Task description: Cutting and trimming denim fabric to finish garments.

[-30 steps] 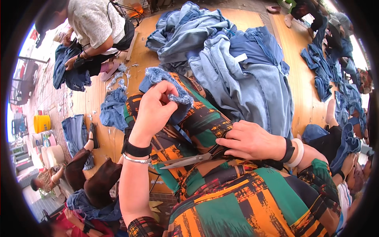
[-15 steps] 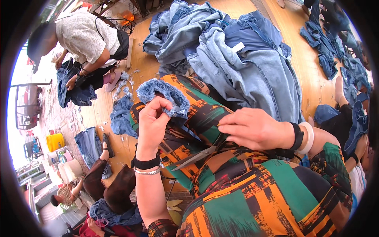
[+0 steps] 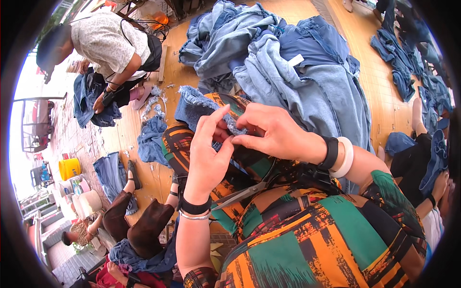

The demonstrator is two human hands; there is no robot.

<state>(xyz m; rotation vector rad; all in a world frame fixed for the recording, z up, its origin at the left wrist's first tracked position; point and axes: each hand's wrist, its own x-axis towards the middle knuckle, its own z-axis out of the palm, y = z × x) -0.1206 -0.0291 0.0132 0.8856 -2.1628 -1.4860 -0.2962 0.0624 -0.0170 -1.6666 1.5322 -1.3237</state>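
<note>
A blue denim piece (image 3: pixel 194 108) with a fluffy frayed edge is held up over my lap. My left hand (image 3: pixel 211 153) pinches its near edge between thumb and fingers. Close against it, my right hand (image 3: pixel 276 132) has its thumb and curled fingers on the same frayed edge; the exact fingertip contact is partly hidden. Below both hands, a pair of scissors (image 3: pixel 242 193) lies across my patterned clothing, blades pointing left. Their dark handles are hard to make out against the cloth.
A large heap of light blue jeans (image 3: pixel 307 91) lies just beyond my knees. Smaller denim pieces (image 3: pixel 152 141) and lint are on the wooden floor at left. One person (image 3: pixel 113 43) bends over denim at upper left; others sit at lower left and right.
My right hand has moved left and up to meet my left hand at the denim piece. The piece has turned, and the left hand's fingers have shifted along its edge.
</note>
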